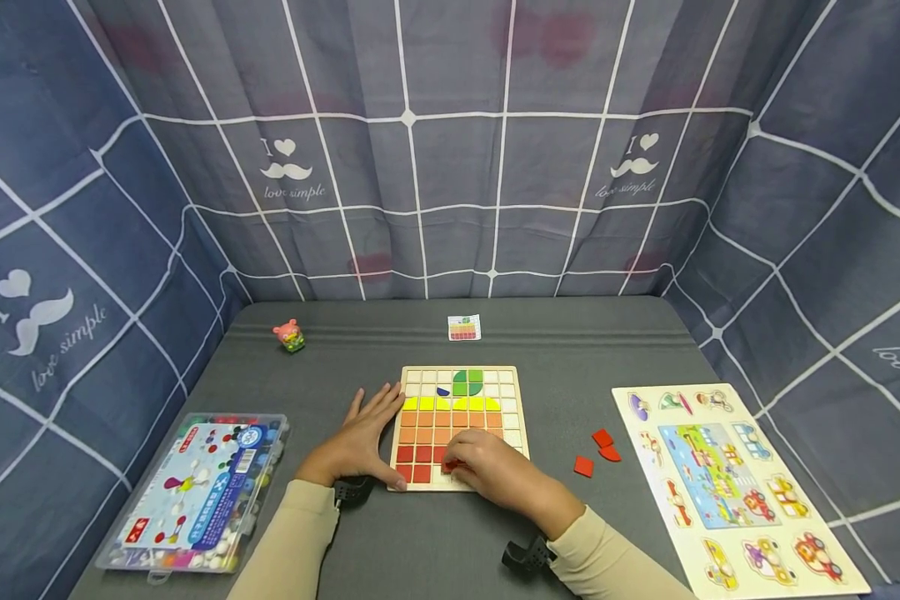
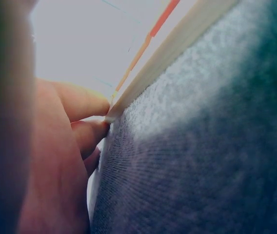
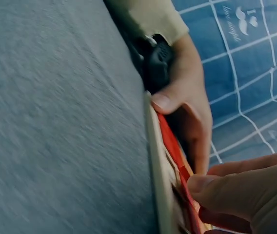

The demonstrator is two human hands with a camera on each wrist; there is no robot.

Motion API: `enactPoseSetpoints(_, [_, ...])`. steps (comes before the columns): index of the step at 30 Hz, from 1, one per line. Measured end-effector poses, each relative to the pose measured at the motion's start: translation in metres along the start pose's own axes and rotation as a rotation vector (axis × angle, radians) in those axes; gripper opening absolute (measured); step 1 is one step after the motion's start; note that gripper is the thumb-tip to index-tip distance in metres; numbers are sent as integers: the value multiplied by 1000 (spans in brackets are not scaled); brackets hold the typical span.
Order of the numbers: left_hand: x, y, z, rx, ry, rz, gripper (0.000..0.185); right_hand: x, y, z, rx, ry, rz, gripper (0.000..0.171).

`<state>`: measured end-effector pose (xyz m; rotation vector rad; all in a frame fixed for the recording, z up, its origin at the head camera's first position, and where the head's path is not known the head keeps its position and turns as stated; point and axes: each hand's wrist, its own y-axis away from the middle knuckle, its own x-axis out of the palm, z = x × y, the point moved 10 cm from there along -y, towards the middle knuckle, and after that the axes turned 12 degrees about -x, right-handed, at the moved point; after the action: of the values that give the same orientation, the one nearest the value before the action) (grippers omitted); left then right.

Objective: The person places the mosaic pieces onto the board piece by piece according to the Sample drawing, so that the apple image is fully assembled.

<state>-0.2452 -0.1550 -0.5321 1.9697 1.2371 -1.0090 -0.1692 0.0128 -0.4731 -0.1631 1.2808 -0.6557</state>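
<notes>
At the table's [image 1: 420, 533] front centre, the right hand [image 1: 495, 471] pinches a red tile [image 1: 450, 464] onto the rainbow-banded wooden board [image 1: 459, 427]; the left hand [image 1: 360, 442] lies flat, steadying its left edge.

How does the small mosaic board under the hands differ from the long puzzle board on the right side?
The mosaic board is square, a grid of plain colour tiles; the puzzle board is long, with vehicle pictures. The left hand and the right hand rest on the mosaic board; nothing touches the puzzle board. Both lie flat on the grey table.
</notes>
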Motion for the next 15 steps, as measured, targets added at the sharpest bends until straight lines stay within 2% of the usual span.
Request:
enactPoseSetpoints(8, [-2, 1, -2, 14, 11, -4, 152, 15, -4, 12, -21, 75, 26, 10])
enactPoseSetpoints(15, [-2, 2, -2, 7, 20, -1, 152, 19, -1, 15, -19, 126, 54, 6])
